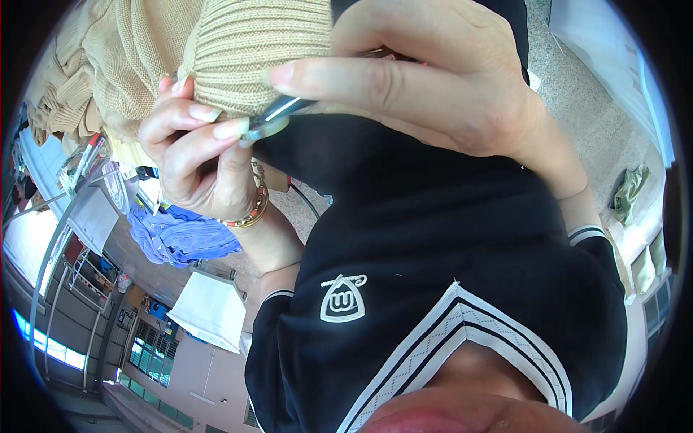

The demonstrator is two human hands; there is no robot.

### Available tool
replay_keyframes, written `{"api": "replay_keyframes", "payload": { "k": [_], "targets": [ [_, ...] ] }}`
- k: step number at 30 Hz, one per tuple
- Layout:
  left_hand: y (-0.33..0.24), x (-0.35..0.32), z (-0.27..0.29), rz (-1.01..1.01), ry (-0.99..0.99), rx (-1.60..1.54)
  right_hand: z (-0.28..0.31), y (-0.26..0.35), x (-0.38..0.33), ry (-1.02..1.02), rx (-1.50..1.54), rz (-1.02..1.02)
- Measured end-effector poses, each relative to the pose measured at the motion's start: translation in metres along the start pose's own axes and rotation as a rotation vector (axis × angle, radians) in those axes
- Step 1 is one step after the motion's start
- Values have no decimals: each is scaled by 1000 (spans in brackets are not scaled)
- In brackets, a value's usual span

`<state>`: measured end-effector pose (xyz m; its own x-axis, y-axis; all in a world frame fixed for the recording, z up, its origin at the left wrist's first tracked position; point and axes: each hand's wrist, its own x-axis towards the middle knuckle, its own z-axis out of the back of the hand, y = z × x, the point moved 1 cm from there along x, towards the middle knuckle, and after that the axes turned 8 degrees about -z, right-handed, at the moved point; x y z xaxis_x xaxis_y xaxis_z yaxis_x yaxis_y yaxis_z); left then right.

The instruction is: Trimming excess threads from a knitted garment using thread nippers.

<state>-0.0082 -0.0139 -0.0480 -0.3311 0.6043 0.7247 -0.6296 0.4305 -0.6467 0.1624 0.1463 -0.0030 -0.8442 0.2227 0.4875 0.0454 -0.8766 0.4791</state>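
A beige knitted garment (pixel 144 43) with a ribbed band (pixel 263 50) is held up in front of my chest. My left hand (pixel 202 144), wearing a beaded bracelet on its wrist, pinches the lower edge of the ribbing between thumb and fingers. From the right, my right hand (pixel 433 79) reaches across with its index finger lying against the rib. Shiny metal blades (pixel 283 108), apparently thread snips, show beneath that finger and meet the rib's edge by my left fingertips. Their handle is mostly hidden in my right hand.
More beige knitwear (pixel 61 94) is heaped at the upper left. Below it lies a blue-purple garment (pixel 180 234) near a white-covered seat or stand (pixel 209 310). A crumpled green cloth (pixel 629 193) is on the speckled floor (pixel 606 130) at right. Metal racks (pixel 54 289) stand at far left.
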Motion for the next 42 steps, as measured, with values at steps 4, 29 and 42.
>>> {"api": "replay_keyframes", "payload": {
  "k": [4,29,42],
  "targets": [
    [0,0,0,-2,-4,6,-1,1,1,3,-29,45],
    [-9,34,-5,-29,215,395,-12,-16,-12,-118,822,-455],
    [-11,71,-5,230,471,317,-39,-60,21,-252,520,32]
  ]
}}
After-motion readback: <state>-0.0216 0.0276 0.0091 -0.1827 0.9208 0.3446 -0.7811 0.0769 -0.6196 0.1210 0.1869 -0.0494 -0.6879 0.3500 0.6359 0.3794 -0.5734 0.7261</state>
